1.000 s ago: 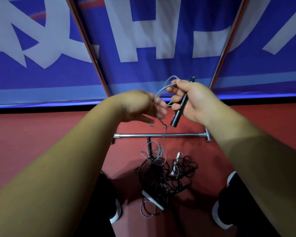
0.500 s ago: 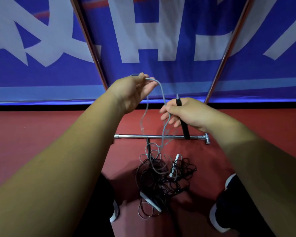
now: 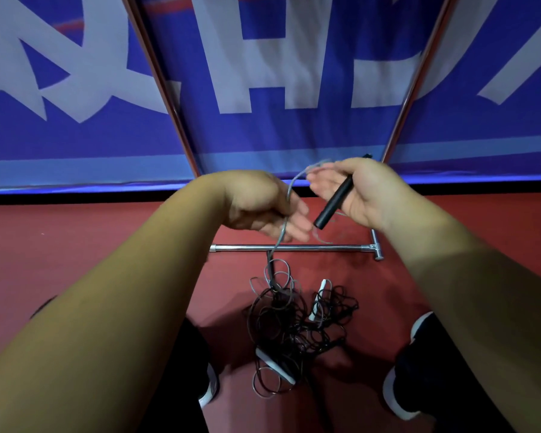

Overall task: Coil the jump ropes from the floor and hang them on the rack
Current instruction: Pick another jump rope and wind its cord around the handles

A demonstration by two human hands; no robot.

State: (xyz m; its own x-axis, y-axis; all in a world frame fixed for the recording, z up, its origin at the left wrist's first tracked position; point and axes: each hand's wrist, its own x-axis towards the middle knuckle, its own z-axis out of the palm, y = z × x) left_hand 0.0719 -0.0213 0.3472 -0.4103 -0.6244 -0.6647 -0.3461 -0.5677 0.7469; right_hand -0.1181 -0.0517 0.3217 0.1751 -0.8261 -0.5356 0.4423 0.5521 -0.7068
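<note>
The grey jump rope [image 3: 291,189] is strung between the two hands and falls away below them. Its cord leaves the fingertips of the right hand [image 3: 353,189], arcs over to the left hand [image 3: 263,204], crosses that hand's fingers and drops straight down to the tangle of ropes [image 3: 294,320] on the red floor [image 3: 75,245], beneath and slightly nearer the person than both hands. The right hand is turned palm inward, with the rope's black handle [image 3: 333,203] lying slantwise across the palm and tucked under the thumb; the handle's lower end sticks out towards the left hand and nearly reaches its fingertips, and its top end peeps out above the hand. The right fingers are only part curled, and their tips pinch a small loop of the grey cord. The left hand shows its back, fingers stretched loosely towards the right hand; the cord lies across them, but the thumb is hidden, so I cannot tell whether it is pinched or merely running over them. The hands are just beside each other, not touching. Directly under them lies the rack's chrome base bar [image 3: 294,247], and beyond them its two uprights [image 3: 160,82] rise before a blue banner [image 3: 263,135]. In the tangle lie dark cords and two white handles [image 3: 320,298], between the person's shoes [image 3: 208,389].
</note>
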